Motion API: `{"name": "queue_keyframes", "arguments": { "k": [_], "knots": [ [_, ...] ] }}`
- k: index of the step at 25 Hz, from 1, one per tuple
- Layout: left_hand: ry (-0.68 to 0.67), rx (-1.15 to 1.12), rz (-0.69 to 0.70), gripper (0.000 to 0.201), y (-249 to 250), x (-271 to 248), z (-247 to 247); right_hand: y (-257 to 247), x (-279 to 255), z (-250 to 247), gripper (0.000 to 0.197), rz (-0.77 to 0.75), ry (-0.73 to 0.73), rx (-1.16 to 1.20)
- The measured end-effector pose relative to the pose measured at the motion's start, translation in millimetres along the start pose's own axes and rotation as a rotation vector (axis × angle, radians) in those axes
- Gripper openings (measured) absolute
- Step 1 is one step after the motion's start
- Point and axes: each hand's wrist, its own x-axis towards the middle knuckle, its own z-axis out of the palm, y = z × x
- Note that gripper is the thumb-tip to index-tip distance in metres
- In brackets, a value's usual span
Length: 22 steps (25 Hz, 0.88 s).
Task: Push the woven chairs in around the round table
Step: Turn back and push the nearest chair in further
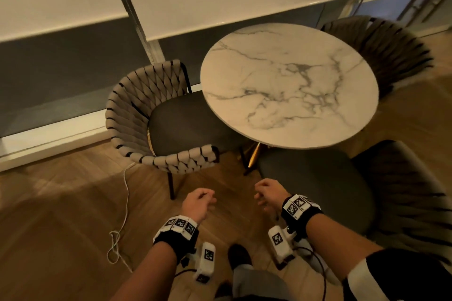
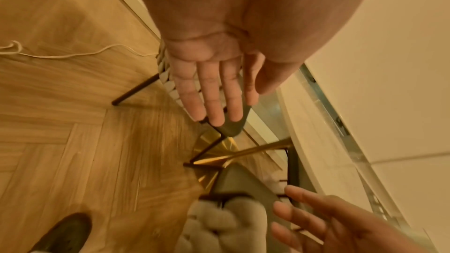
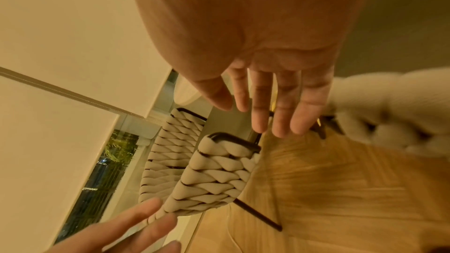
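Observation:
A round marble table (image 1: 288,85) stands by the window. One pale woven chair (image 1: 137,115) sits at its left, the dark seat partly under the tabletop. A second woven chair (image 1: 386,49) is tucked in at the far right. A third woven chair (image 1: 403,198) stands at the near right, its seat edge just beneath the table rim. My left hand (image 1: 199,203) and right hand (image 1: 267,193) hover over the floor between the left and near chairs, touching nothing. The wrist views show the left hand (image 2: 214,91) and right hand (image 3: 275,103) with relaxed, empty fingers.
A white cord (image 1: 124,203) trails in loops across the wooden floor left of my hands. Roller blinds and a low white sill (image 1: 49,139) run behind the left chair. The table's gold leg (image 1: 254,156) shows under the rim. My shoe (image 1: 238,255) is below the hands.

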Motion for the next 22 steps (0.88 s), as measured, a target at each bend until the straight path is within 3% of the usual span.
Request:
{"name": "queue_keyframes", "arguments": {
  "k": [8,13,15,22],
  "knots": [
    [-0.113,0.122,0.03,0.014,-54,-67,91,114,-81,-102,0.012,0.023,0.174,-0.114],
    [-0.17,0.187,0.029,0.014,-77,-113,140,176,-112,-161,0.014,0.035,0.283,-0.351],
    [-0.188,0.229,0.041,0.015,-79,-122,159,204,-117,-192,0.007,0.088,0.291,-0.403],
    [-0.17,0.349,0.067,0.017,-63,-133,246,271,-106,-324,0.012,0.168,0.279,-0.589]
  ]
}}
